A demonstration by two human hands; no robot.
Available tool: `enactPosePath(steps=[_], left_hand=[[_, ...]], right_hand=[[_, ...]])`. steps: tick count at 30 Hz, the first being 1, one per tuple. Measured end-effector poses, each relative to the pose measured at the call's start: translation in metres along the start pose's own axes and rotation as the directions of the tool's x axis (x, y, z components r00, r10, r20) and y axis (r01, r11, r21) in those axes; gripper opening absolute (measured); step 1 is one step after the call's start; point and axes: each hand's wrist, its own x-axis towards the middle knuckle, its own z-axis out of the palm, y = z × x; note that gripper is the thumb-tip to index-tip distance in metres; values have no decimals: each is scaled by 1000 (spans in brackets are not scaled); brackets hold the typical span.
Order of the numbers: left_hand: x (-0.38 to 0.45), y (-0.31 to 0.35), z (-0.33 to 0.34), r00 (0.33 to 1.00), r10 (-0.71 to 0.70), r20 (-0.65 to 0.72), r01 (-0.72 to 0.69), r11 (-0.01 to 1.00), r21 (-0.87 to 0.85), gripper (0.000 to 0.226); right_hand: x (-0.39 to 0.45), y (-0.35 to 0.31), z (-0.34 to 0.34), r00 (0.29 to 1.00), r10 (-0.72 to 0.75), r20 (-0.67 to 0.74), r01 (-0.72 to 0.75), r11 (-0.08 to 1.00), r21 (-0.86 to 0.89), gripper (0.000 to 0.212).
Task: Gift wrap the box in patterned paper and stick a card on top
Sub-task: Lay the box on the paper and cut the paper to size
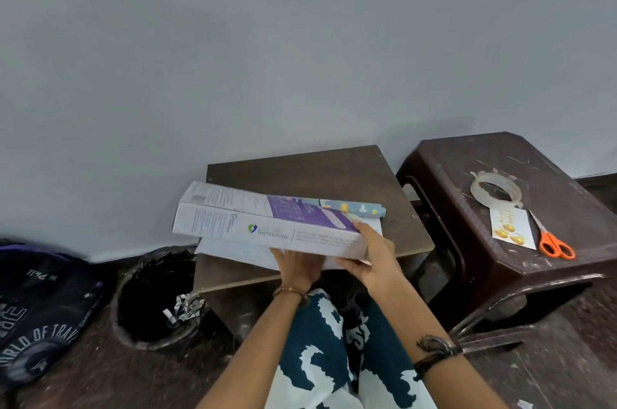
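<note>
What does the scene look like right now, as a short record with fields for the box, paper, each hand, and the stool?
box: white and purple carton, tilted above the small table
paper: patterned roll behind the box, white sheet beneath
left hand: under the box
right hand: grips the box's right end
stool: tape roll, card, orange scissors
</note>
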Motion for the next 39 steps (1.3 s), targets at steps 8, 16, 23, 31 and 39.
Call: enactPosePath(steps=[8,16,23,31,39], left_hand=[[-13,15,11,954,8,299,93,942,-322,70],[-18,17,5,931,-11,366,122,951,-283,77],[-14,17,-3,896,-8,444,131,960,-246,80],[-13,19,-4,878,-20,478,143,965,-222,83],[-12,21,-11,873,-79,482,185,967,-176,98]], right_hand=[[9,10,-7,997,-50,-65,45,997,-70,48],[40,4,9,983,-106,-151,114,993,43,53],[48,-4,-10,981,-170,-97,165,985,-51,31],[34,-14,-27,988,-15,155,47,979,-199,18],[-46,-54,11,556,-626,546,825,498,-269,47]])
